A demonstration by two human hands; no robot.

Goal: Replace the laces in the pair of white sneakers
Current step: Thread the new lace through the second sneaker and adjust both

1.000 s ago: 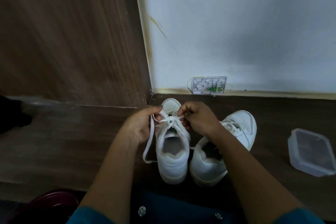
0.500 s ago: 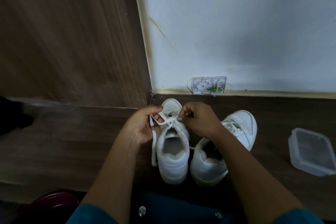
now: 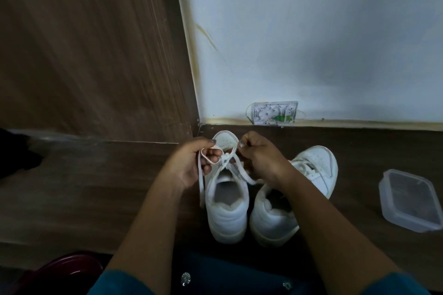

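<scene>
- The left hand (image 3: pixel 191 163) pinches a loop of the white lace (image 3: pixel 200 184) at 10 o'clock of the eyelets.
- The right hand (image 3: pixel 261 160) pinches the other strand at 2 o'clock.
- The laced sneaker (image 3: pixel 227 218) stands on the floor (image 3: pixel 96 187), toe toward 12 o'clock.
- The second sneaker (image 3: pixel 316 165) sits just beside it at 3 o'clock.
- A clear container (image 3: pixel 410 201) lies farther out at 3 o'clock.

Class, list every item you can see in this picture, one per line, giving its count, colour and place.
floor: one, dark wood, lower picture
wall: one, white, upper right
panel: one, brown wood, upper left
wall box: one, white, wall's foot
centre sneaker: one, white, on floor
second sneaker: one, white, to its right
lace: one, white, on centre sneaker, end hanging left
container: one, clear, floor, far right
curved object: one, maroon, bottom left
dark object: one, black, left edge
left hand: one, pinches a lace loop
right hand: one, pinches the lace
</scene>
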